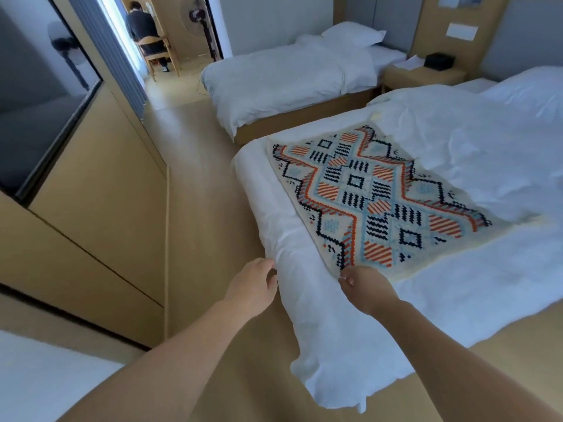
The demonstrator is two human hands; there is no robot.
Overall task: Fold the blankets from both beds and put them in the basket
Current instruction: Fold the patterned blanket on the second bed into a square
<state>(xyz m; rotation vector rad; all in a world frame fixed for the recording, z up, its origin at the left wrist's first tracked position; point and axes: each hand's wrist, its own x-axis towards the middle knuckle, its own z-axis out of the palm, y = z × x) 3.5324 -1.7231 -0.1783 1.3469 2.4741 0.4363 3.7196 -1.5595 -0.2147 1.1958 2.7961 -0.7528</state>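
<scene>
A patterned blanket (368, 196) in cream, orange, black and light blue lies flat on the white duvet of the near bed (457, 293). My right hand (364, 287) sits at the blanket's nearest corner, fingers curled at its edge; whether it grips the corner is unclear. My left hand (253, 284) hovers beside the bed's left edge, fingers apart, touching or almost touching the white duvet. The far bed (283, 77) shows only white bedding and a pillow. No basket is in view.
A wooden wall unit with a dark screen (39, 117) runs along the left. A bedside table (423, 76) stands between the beds. In the back doorway a person sits on a chair (152, 41) beside a standing fan (198, 22). Tan floor lies between beds and wall.
</scene>
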